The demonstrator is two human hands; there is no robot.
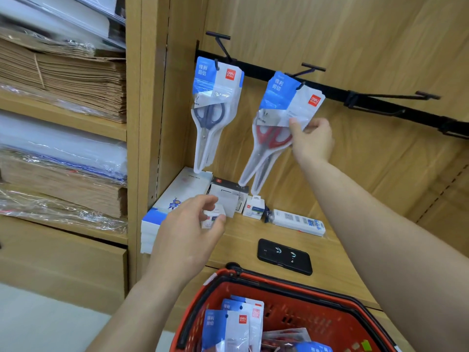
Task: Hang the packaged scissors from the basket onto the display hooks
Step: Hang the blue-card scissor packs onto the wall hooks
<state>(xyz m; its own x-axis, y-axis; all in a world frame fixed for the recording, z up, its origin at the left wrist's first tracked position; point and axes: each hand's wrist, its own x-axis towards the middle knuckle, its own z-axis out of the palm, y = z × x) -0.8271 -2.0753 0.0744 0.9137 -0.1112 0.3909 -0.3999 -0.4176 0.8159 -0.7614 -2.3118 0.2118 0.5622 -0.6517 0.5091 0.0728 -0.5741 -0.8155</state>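
Hanging red scissors pack on middle hook.
Right grip pinching pack's card; left grip loosely spread over shelf's left side; basket below.

Rail: I count two hooks taken, by the blue pack and the red pack, with open wall between them. My right hand pinches the red pack's right edge. Third hook, further right: bare, with open air in front. Shelf below: boxes crowd the back left, and a phone lies at the front. Basket: stands against the shelf front.
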